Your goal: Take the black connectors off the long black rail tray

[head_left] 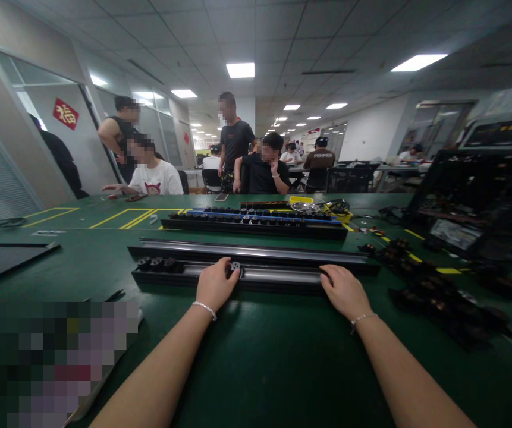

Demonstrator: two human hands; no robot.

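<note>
A long black channel rail (278,275) lies across the green table in front of me, with several black socket modules (160,264) seated at its left end. My left hand (215,285) rests on the rail's near edge, fingers curled around a small black and white part (235,266). My right hand (344,289) grips the rail's near edge further right, fingers bent over it. A second rail (256,248) lies just behind the first.
A filled socket strip (256,223) sits further back. Loose black modules (443,297) are piled at the right, beside a dark machine (478,202). Several people sit and stand at the table's far side. A blurred patch covers the near left.
</note>
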